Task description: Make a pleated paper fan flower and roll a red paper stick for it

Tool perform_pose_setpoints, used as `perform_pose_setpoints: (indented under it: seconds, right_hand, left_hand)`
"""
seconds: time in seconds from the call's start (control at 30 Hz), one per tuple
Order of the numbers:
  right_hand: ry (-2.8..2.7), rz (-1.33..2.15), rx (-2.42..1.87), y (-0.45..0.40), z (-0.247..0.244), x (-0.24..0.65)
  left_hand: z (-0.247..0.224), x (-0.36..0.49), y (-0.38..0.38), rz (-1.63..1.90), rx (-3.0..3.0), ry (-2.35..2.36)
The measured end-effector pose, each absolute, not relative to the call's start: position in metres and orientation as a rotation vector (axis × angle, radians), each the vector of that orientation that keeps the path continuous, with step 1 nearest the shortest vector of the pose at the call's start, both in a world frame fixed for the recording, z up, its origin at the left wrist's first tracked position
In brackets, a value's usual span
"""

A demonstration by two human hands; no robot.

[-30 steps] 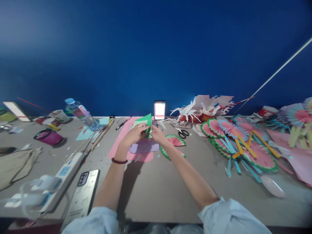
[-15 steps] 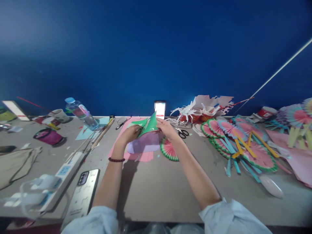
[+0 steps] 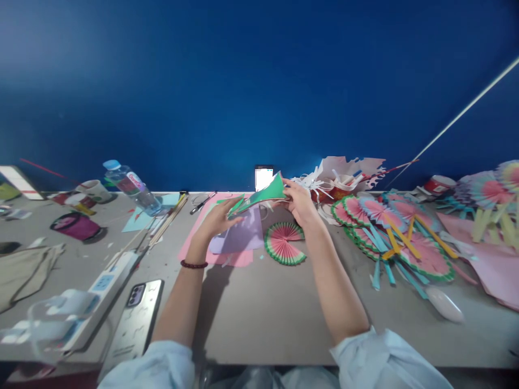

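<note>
A glossy green sheet of paper [image 3: 267, 192] is held up off the table, bent, with its right side raised. My left hand [image 3: 219, 220] is at its left end, with fingers and thumb on either side of the edge. My right hand [image 3: 300, 202] grips the raised right end, some fingers reaching behind it. Below lie a purple sheet [image 3: 247, 235] and a pink sheet [image 3: 239, 259]. A pleated watermelon-coloured paper fan [image 3: 281, 246] rests on the table, left of my right forearm.
Behind the hands a lit phone [image 3: 264, 178] leans on the blue wall. To the left are a water bottle [image 3: 135, 189], thin sticks [image 3: 168, 221], a power strip [image 3: 103, 294] and another phone [image 3: 135, 319]. Several paper fans [image 3: 389, 227] and a white mouse [image 3: 445, 304] lie right.
My right hand has moved right and up with its end of the green paper, which is now stretched wider. The watermelon-coloured fan shows more fully. The view has shifted slightly.
</note>
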State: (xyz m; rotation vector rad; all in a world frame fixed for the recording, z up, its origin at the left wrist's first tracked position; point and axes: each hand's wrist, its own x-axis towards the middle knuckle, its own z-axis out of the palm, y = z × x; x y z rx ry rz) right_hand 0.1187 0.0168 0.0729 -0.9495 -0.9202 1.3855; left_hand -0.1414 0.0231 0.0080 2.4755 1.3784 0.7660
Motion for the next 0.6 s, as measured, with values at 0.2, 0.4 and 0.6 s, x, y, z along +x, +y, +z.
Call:
perform_pose_setpoints:
  seconds: [0.2, 0.4, 0.6]
  right_hand:
    - [-0.791, 1.404, -0.952, 0.025, 0.067, 0.130]
    - [-0.969, 1.432, -1.207, 0.033, 0.060, 0.140]
    - [-1.399, 1.278, -1.502, 0.036, 0.042, 0.148]
  left_hand:
    - [0.022, -0.129, 0.021, 1.116, 2.472, 1.199]
    - [0.030, -0.125, 0.020, 1.531, 2.474, 1.256]
    - [0.043, -0.120, 0.010, 1.645, 2.449, 1.231]
